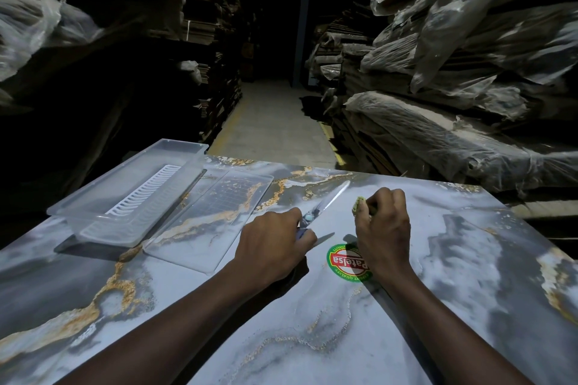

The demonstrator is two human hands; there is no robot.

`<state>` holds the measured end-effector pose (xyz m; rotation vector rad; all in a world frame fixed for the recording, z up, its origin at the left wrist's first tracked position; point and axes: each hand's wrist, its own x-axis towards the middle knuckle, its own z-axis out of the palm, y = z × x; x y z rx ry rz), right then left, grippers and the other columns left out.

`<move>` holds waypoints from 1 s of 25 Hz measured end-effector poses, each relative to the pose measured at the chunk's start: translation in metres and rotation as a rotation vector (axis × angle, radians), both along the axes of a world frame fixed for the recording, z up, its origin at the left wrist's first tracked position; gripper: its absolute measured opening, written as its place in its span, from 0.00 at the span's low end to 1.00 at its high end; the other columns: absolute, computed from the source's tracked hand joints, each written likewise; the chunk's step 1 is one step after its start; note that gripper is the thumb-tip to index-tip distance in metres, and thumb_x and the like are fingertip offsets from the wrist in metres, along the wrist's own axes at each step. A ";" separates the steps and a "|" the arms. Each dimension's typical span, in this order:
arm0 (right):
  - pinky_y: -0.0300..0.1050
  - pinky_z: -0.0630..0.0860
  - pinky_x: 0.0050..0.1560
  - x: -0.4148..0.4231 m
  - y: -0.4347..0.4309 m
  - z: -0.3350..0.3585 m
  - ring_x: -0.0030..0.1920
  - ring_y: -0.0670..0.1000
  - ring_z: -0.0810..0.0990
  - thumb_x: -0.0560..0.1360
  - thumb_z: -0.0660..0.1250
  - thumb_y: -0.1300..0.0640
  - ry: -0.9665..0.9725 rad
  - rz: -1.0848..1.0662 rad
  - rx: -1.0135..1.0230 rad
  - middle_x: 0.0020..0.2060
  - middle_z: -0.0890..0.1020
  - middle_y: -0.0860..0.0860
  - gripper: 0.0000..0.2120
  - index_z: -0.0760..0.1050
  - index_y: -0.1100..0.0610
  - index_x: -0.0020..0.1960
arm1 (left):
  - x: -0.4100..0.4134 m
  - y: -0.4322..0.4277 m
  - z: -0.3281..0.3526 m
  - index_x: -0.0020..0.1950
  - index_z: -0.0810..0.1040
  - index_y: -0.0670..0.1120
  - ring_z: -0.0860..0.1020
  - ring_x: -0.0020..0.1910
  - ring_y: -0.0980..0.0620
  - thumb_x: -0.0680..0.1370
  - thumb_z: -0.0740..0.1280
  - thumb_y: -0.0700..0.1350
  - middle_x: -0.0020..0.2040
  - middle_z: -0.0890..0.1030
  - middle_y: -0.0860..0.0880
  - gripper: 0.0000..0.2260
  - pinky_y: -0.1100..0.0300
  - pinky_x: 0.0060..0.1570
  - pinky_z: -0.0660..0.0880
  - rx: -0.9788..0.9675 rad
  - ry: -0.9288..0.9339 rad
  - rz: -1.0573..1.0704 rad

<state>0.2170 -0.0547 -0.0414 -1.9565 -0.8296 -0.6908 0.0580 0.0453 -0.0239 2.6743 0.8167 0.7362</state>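
Single view: head-worn wide-angle cam, above near edge of grey marble-print tabletop with gold veins (438, 306), pitched forward and down. Left hand (275, 247) and right hand (383, 234) close, mid-frame; forearms enter from bottom. Clear plastic tray (103, 228) far left. Upper half faces dim concrete aisle (272, 122) between plastic-wrapped board stacks (438, 122). Lens bows edges.

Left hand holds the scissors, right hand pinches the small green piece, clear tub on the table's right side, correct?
No: the head view shows the clear tub on the table's left side. The left hand does hold the scissors, and the right hand pinches the small green piece.
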 end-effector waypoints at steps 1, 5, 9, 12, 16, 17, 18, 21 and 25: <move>0.45 0.68 0.34 -0.001 -0.001 0.000 0.34 0.53 0.72 0.75 0.68 0.59 0.007 0.033 -0.010 0.42 0.70 0.53 0.10 0.67 0.58 0.41 | 0.000 0.002 0.001 0.41 0.69 0.47 0.75 0.39 0.45 0.79 0.57 0.51 0.36 0.74 0.49 0.10 0.56 0.35 0.65 -0.090 -0.043 -0.019; 0.44 0.66 0.31 -0.010 -0.006 0.005 0.33 0.51 0.70 0.74 0.63 0.47 -0.071 0.238 -0.154 0.37 0.69 0.49 0.13 0.66 0.54 0.37 | 0.002 0.001 0.004 0.38 0.63 0.46 0.66 0.42 0.47 0.82 0.51 0.39 0.39 0.66 0.49 0.13 0.57 0.38 0.57 -0.279 -0.110 -0.101; 0.46 0.68 0.29 -0.028 -0.006 0.008 0.32 0.51 0.71 0.72 0.58 0.38 -0.226 0.455 -0.458 0.37 0.68 0.47 0.17 0.66 0.52 0.38 | 0.010 0.003 -0.004 0.44 0.67 0.44 0.69 0.38 0.49 0.83 0.50 0.44 0.39 0.71 0.46 0.12 0.56 0.37 0.64 -0.608 -0.323 -0.075; 0.48 0.69 0.28 -0.036 -0.003 0.008 0.30 0.52 0.70 0.69 0.61 0.40 -0.316 0.446 -0.551 0.36 0.68 0.47 0.15 0.65 0.52 0.38 | 0.013 0.004 -0.007 0.49 0.69 0.40 0.70 0.38 0.49 0.83 0.53 0.44 0.42 0.74 0.42 0.09 0.56 0.37 0.66 -0.649 -0.360 -0.085; 0.50 0.71 0.27 -0.035 -0.001 0.005 0.29 0.53 0.70 0.67 0.62 0.45 -0.309 0.357 -0.576 0.35 0.67 0.48 0.12 0.63 0.51 0.37 | 0.014 0.007 -0.008 0.51 0.75 0.42 0.76 0.43 0.46 0.82 0.58 0.45 0.44 0.79 0.45 0.09 0.52 0.43 0.74 -0.592 -0.376 -0.069; 0.50 0.71 0.26 -0.032 -0.001 0.004 0.28 0.54 0.70 0.66 0.62 0.46 -0.293 0.308 -0.555 0.35 0.67 0.48 0.11 0.63 0.51 0.36 | 0.014 0.011 -0.010 0.50 0.76 0.43 0.76 0.43 0.46 0.81 0.59 0.44 0.43 0.79 0.46 0.08 0.51 0.43 0.73 -0.558 -0.382 -0.062; 0.49 0.70 0.25 -0.029 -0.002 0.004 0.28 0.54 0.71 0.66 0.63 0.46 -0.270 0.256 -0.527 0.35 0.67 0.48 0.11 0.63 0.51 0.36 | 0.012 0.015 -0.011 0.49 0.77 0.44 0.76 0.42 0.46 0.80 0.61 0.44 0.41 0.79 0.48 0.06 0.51 0.42 0.73 -0.526 -0.388 -0.052; 0.46 0.68 0.24 -0.019 -0.004 0.003 0.28 0.54 0.71 0.66 0.66 0.47 -0.212 0.157 -0.450 0.34 0.69 0.48 0.12 0.65 0.52 0.34 | 0.006 0.026 -0.014 0.50 0.80 0.47 0.77 0.39 0.48 0.77 0.62 0.47 0.40 0.81 0.49 0.08 0.49 0.39 0.77 -0.387 -0.319 0.023; 0.41 0.64 0.25 -0.018 -0.006 0.003 0.29 0.52 0.71 0.68 0.63 0.44 -0.219 0.192 -0.405 0.34 0.69 0.48 0.12 0.66 0.52 0.34 | 0.003 0.029 -0.017 0.52 0.77 0.48 0.75 0.42 0.49 0.79 0.59 0.46 0.48 0.81 0.48 0.08 0.57 0.37 0.68 0.006 -0.118 0.140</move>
